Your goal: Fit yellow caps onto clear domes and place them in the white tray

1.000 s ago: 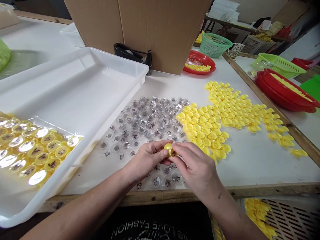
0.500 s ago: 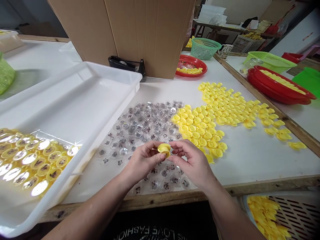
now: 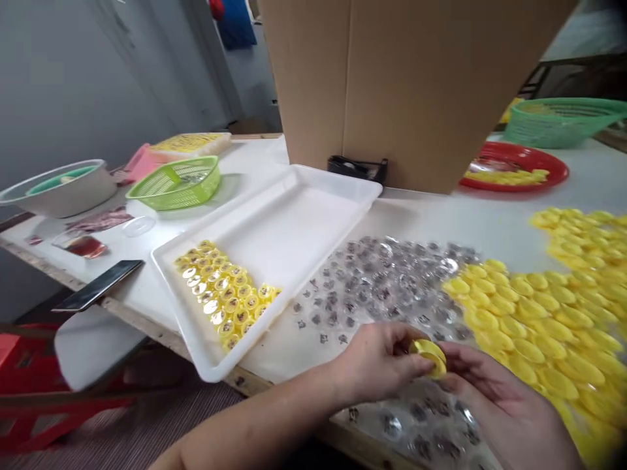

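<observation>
Between my hands is a small round yellow piece point(image 3: 429, 358), pinched by the fingers of my left hand point(image 3: 379, 362). My right hand point(image 3: 504, 398) is at its right side, fingers bent around it, thumb and fingertips at its edge. Clear round pieces with dark printed figures point(image 3: 386, 281) spread over the white table behind and below my hands. Many yellow pieces point(image 3: 533, 313) lie to the right. A white tray point(image 3: 313, 215) on the left holds rows of yellow pieces with clear printed tops point(image 3: 230, 294) in its near left part.
A tall cardboard box point(image 3: 401, 91) stands behind a black tape dispenser point(image 3: 357, 170). At the left are a green basket point(image 3: 176, 189), a grey basin point(image 3: 73, 196), a phone point(image 3: 98, 285) and a red-brown drink point(image 3: 85, 246). A red plate point(image 3: 519, 156) is at the back right.
The view has swung left, bringing the table's left end and basket into sight. My hands now appear lower and farther right in the picture, still at the yellow piece.
</observation>
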